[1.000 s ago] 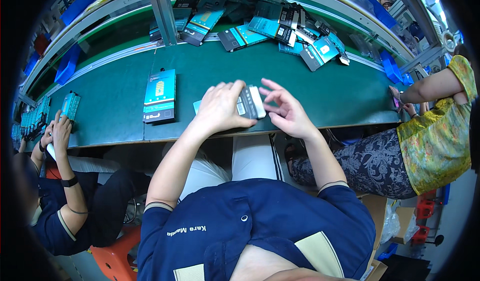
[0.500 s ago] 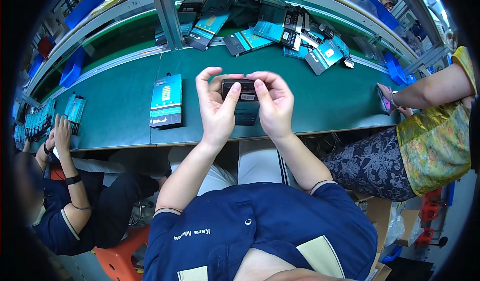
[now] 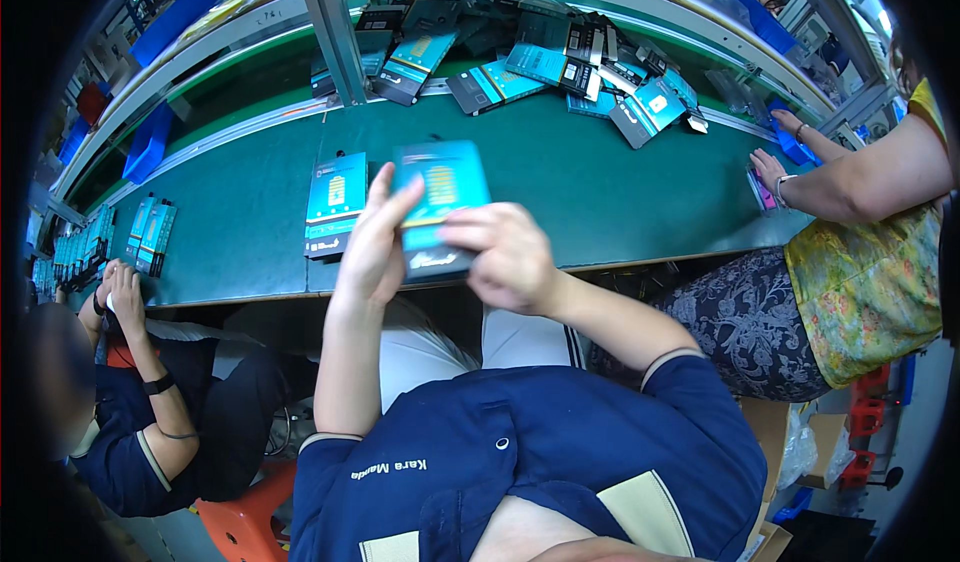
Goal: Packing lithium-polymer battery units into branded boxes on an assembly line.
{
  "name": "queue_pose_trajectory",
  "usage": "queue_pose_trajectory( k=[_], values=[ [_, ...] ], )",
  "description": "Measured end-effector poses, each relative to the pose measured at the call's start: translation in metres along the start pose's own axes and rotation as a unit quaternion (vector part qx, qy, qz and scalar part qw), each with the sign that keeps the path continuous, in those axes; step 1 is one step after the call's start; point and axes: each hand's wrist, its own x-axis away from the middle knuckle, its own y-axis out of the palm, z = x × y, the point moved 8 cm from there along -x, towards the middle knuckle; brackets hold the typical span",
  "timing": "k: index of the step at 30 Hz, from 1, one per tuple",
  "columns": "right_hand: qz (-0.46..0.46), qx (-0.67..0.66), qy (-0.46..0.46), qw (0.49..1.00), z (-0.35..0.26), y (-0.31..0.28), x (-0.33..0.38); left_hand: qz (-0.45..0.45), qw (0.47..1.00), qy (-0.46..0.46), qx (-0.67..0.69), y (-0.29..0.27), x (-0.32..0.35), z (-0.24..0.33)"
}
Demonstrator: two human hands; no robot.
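A flat teal-and-black box (image 3: 444, 184) is held face up over the near edge of the bench, slightly smeared by motion. My left hand (image 3: 375, 242) grips its left side, thumb over the front. Across its lower right part lie the closed fingers of my right hand (image 3: 510, 257). Just left of my left hand, a stack of similar teal boxes (image 3: 336, 197) lies on the green bench top (image 3: 620, 197).
A heap of teal-and-black boxes (image 3: 540, 62) fills the back. At left a co-worker's hands (image 3: 122, 292) are near rows of boxes (image 3: 85, 247). Another co-worker's hand (image 3: 768, 170) rests on a pinkish item at right. A metal post (image 3: 335, 37) rises behind; blue bins (image 3: 150, 142) flank the bench.
The box, earlier held end-on between both hands, now shows its teal front and has moved left. My right hand has come across it. The right co-worker's other hand now reaches a blue bin.
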Motion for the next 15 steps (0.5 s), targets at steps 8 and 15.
queue_pose_trajectory(
  k=[8,15],
  values=[
    [-0.224,0.276,0.264,0.897,0.194,0.045,0.003,0.197,0.514,0.208,-0.809,-0.048,-0.006,0.070],
    [-0.251,0.070,0.244,0.934,0.122,0.038,0.052,0.217,0.384,0.117,-0.890,-0.022,-0.014,0.052]
  ],
)
